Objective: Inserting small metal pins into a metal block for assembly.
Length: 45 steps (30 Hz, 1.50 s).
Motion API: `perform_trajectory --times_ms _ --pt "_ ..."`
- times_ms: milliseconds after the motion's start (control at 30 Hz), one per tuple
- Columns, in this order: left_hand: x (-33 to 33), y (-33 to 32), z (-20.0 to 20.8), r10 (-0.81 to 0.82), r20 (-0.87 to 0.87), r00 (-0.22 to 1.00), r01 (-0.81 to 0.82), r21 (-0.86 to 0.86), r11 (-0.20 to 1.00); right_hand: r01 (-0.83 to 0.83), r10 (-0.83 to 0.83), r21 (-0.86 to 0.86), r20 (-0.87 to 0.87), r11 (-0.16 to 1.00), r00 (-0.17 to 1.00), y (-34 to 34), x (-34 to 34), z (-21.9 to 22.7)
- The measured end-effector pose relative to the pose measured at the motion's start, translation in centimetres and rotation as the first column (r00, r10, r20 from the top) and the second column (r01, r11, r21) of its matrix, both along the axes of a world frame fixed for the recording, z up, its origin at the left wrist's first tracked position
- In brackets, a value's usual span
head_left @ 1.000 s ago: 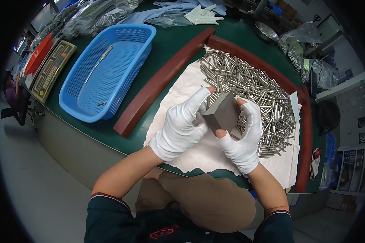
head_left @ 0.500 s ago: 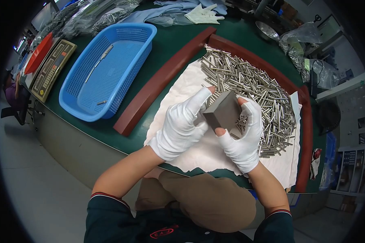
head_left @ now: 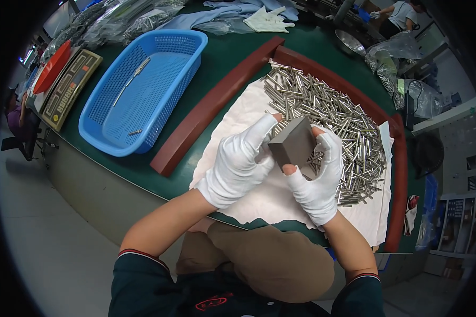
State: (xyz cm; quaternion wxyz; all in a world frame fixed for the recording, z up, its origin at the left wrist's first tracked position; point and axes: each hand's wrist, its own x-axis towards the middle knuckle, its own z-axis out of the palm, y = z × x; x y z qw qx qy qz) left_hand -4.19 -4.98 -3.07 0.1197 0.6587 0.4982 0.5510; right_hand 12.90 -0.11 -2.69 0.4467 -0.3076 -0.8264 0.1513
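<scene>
Your left hand [head_left: 239, 161], in a white glove with the fingertips cut off, is pressed against the left side of a grey metal block [head_left: 292, 143], its fingers stretched up along that face and the bare tips showing at the top corner. Your right hand [head_left: 316, 177], gloved the same way, cups the block from the right and below, thumb on the near lower edge and fingers curled over the far side. Both hands are closed on the block and hold it lifted clear of the white cloth [head_left: 259, 201] spread under them.

Just behind and to the right of the block, a heap of short steel pins [head_left: 333, 113] lies on that cloth, reaching up to a dark red frame [head_left: 211, 108] that borders the cloth on the left, far and right sides. All of this sits on a green counter [head_left: 158, 169]. Further left stands a blue plastic basket [head_left: 143, 87] holding a few thin metal pieces, and beyond it a flat keypad device [head_left: 71, 87]. A spare white glove [head_left: 267, 20] lies at the far edge.
</scene>
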Motion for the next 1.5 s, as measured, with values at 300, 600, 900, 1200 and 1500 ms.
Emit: perform_trajectory --times_ms 300,600,900,1200,1500 --pt "0.0 0.0 -0.2 0.018 0.011 1.0 -0.018 0.056 0.998 -0.121 0.12 -0.001 -0.072 0.993 0.99 -0.6 0.1 0.0" --pt "-0.3 -0.3 0.0 -0.016 -0.027 1.0 0.017 0.051 0.999 -0.191 0.195 0.063 -0.066 0.98 0.979 -0.8 -0.3 0.1" --pt "-0.3 0.1 -0.6 -0.01 -0.058 0.998 0.016 0.11 0.994 -0.077 0.073 -0.056 -0.061 0.995 0.995 -0.7 -0.1 -0.3" --pt "-0.3 0.0 -0.3 0.042 -0.071 0.997 -0.029 0.169 0.985 -0.035 0.034 -0.042 -0.013 0.998 0.999 -0.3 0.3 -0.1" --pt "-0.1 0.7 -0.5 0.043 -0.094 0.995 -0.026 0.184 0.983 -0.07 0.068 -0.036 -0.07 0.997 0.995 -0.5 0.3 0.5"
